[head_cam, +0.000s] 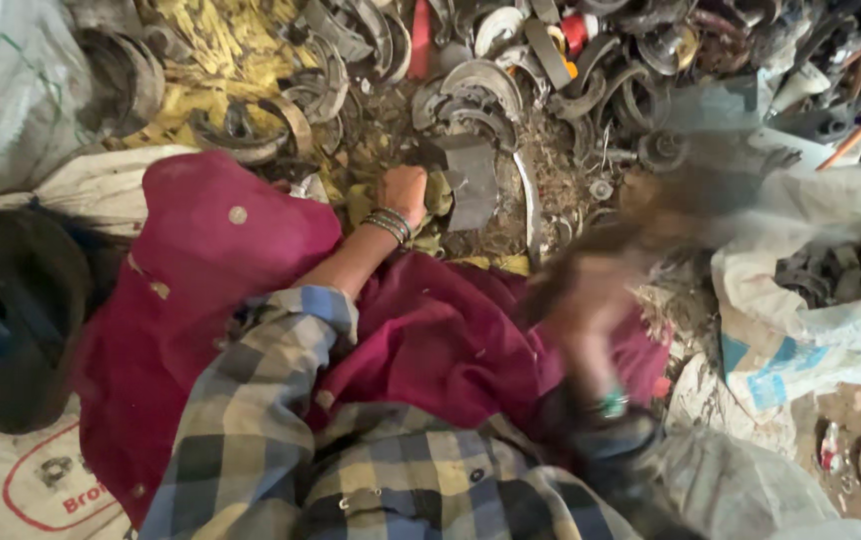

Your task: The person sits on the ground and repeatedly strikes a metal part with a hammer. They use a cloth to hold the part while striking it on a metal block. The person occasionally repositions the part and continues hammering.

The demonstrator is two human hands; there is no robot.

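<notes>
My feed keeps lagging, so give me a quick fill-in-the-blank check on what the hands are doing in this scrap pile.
1. The left hand is closed into a ____ beside a flat grey metal piece.
2. The right hand is too ____ to show its grip.
3. The left wrist wears ____.
4. The white sack lies on the person's ____ side.

Missing words: fist; blurred; bangles; right
</notes>
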